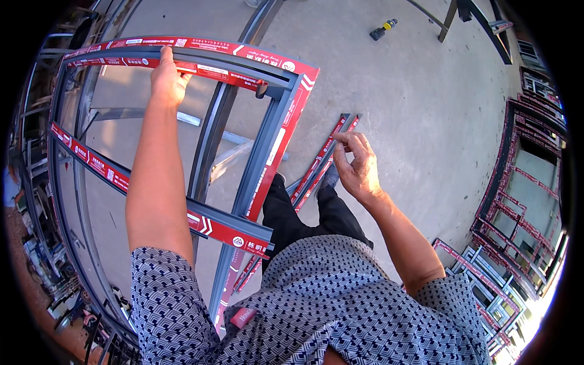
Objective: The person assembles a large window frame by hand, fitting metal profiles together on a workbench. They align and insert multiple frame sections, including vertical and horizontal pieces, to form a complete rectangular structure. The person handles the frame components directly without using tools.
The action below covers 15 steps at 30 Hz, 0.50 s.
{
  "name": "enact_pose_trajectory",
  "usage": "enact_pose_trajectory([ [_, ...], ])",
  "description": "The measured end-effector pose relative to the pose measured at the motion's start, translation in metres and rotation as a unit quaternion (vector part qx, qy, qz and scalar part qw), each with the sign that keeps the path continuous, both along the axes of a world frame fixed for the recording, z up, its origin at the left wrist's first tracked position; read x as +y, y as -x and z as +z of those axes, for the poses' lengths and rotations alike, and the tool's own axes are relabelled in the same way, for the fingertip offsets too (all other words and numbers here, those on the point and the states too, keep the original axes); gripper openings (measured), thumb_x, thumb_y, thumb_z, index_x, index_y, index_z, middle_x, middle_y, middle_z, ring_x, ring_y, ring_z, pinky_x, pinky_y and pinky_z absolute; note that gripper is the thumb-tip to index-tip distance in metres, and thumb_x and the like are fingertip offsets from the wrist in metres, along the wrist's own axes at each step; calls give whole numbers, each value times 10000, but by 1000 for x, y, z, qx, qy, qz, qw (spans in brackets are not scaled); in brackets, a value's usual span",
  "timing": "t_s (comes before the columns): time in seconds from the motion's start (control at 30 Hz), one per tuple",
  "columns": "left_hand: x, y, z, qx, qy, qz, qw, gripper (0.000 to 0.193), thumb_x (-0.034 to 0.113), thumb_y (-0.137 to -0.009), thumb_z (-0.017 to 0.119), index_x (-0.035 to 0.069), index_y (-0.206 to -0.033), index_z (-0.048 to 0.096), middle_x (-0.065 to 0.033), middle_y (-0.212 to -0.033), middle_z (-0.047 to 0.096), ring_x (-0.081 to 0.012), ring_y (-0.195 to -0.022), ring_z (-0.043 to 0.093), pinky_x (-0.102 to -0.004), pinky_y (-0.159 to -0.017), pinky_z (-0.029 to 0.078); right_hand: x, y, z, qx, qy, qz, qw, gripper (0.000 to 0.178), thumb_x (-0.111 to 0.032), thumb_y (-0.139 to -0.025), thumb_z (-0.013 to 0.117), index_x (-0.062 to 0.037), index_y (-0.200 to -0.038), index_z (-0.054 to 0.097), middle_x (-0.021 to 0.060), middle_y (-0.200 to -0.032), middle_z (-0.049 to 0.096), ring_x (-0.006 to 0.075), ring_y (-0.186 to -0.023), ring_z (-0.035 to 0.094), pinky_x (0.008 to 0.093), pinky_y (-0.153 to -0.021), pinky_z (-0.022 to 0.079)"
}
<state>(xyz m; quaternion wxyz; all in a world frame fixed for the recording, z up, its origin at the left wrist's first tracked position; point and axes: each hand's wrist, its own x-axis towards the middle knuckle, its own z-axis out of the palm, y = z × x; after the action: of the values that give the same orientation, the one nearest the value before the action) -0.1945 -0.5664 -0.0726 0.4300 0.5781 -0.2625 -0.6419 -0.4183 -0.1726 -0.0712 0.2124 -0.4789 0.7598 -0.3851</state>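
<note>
A large grey metal window frame (286,149) with red printed film on its faces lies at my left, over dark support bars (210,146). My left hand (168,79) is closed round its far rail, with the thumb or a finger along the top. A grey crossbar (228,230) with red film runs across the frame below my left forearm. On the far rail, near the corner, sits a small dark piece (261,89). My right hand (357,163) is raised at the right of the frame, fingers curled into a pinch; whatever they hold, if anything, is too small to make out.
Two red-filmed profiles (319,161) lie on the concrete floor by my feet. A yellow and black cordless drill (383,29) rests on the floor farther off. Red-filmed frames (508,158) stand along the right side. Racks of metal bars (33,137) line the left.
</note>
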Motion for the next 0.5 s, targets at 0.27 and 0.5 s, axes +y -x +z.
enact_pose_trajectory([
  [0.27,-3,-2,3,-82,22,-75,994,690,514,-1159,494,-95,-1474,414,-187,-1381,611,-295,-1259,670,-491,-1143,576,-6,-1,-5,-25,-13,4,1000,217,7,-963,689,11,-1176,725,160,-1088,711,305,-977,708,403,-868,592],
  [0.5,-5,-11,6,-130,24,-130,983,672,552,-1160,459,-76,-1399,482,-168,-1296,654,-273,-1201,700,-442,-1107,610,-31,2,5,-13,-19,-4,1000,237,-3,-966,677,24,-1198,715,163,-1075,705,276,-980,706,400,-871,591],
])
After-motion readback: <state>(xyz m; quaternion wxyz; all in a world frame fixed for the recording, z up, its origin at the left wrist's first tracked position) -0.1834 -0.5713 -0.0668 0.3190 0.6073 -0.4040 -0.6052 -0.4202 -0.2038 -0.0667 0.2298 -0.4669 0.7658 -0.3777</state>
